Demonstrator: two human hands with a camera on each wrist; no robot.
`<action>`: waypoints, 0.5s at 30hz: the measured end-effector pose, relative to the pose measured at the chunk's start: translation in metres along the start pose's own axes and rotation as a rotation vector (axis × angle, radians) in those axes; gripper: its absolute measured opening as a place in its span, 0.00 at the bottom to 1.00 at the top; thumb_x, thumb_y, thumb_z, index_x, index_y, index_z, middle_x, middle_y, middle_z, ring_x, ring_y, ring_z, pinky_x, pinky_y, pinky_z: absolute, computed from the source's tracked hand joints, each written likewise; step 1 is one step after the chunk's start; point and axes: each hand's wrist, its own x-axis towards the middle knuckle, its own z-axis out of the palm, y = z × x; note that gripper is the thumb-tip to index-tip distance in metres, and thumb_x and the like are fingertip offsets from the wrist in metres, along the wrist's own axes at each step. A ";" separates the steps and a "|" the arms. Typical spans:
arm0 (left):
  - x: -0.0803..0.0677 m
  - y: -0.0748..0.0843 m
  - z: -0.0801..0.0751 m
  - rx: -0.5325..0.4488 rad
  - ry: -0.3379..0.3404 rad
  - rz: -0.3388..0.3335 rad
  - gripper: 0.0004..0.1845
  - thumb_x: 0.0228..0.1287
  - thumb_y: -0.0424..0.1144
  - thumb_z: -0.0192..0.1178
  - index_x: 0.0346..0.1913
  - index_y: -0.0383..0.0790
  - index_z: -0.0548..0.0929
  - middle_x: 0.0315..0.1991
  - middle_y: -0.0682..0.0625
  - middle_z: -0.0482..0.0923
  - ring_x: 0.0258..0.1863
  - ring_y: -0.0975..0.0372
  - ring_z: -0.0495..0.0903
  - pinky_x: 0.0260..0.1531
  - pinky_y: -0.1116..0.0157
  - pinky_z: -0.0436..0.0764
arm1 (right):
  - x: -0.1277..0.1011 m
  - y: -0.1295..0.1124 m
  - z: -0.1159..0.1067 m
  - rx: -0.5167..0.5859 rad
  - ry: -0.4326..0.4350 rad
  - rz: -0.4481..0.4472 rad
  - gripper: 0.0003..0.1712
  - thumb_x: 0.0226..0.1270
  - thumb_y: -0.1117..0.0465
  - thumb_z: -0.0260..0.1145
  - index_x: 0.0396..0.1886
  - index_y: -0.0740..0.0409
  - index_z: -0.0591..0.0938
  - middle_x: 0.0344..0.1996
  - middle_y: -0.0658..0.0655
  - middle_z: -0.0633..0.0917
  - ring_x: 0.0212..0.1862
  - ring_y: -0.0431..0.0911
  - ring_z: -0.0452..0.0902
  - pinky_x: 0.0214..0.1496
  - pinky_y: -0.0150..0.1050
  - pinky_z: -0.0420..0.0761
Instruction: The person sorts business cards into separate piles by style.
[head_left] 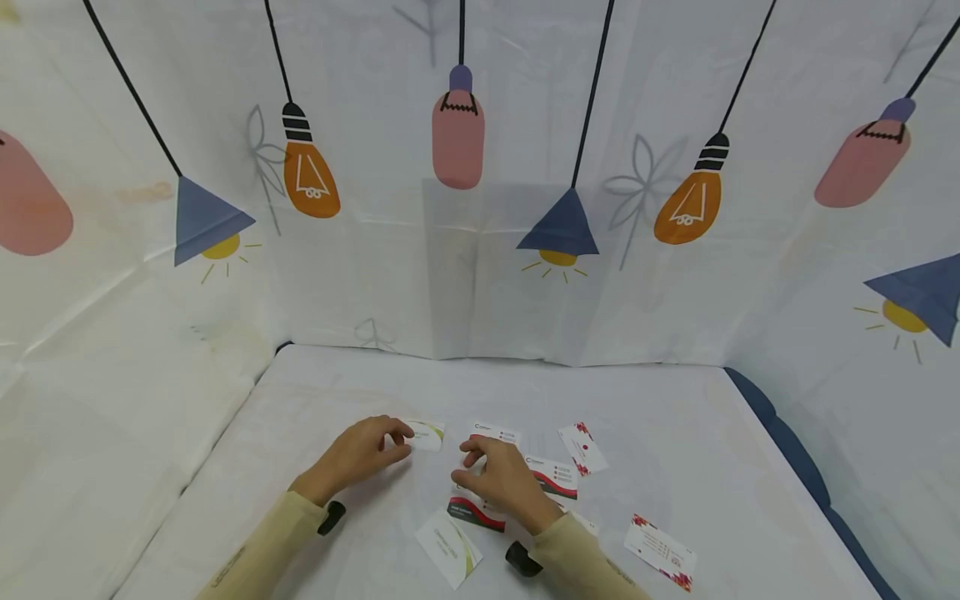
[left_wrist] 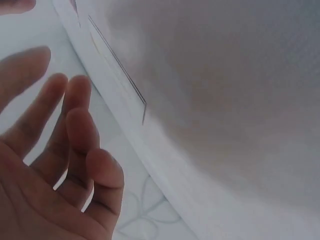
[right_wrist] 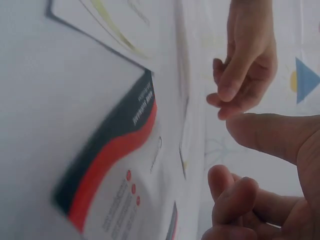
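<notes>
2 hands (head_left: 360,454) (head_left: 502,479) over cards (head_left: 476,510); right wrist shows red-black card print (right_wrist: 107,165).

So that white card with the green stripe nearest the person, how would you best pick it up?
The white card with the green stripe lies flat on the tablecloth, apart from the other cards, so nothing sticks up to grab. Probably best to come from above, press on one short edge, slide or tip it up, then pinch across the thin edges with the fingers.
</notes>
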 end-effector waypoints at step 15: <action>-0.013 0.017 -0.001 -0.150 -0.176 0.169 0.16 0.62 0.46 0.72 0.51 0.47 0.85 0.42 0.57 0.83 0.35 0.64 0.75 0.38 0.66 0.75 | -0.044 -0.002 0.012 -0.091 0.023 -0.034 0.25 0.55 0.48 0.79 0.46 0.59 0.86 0.29 0.40 0.80 0.30 0.34 0.71 0.36 0.33 0.74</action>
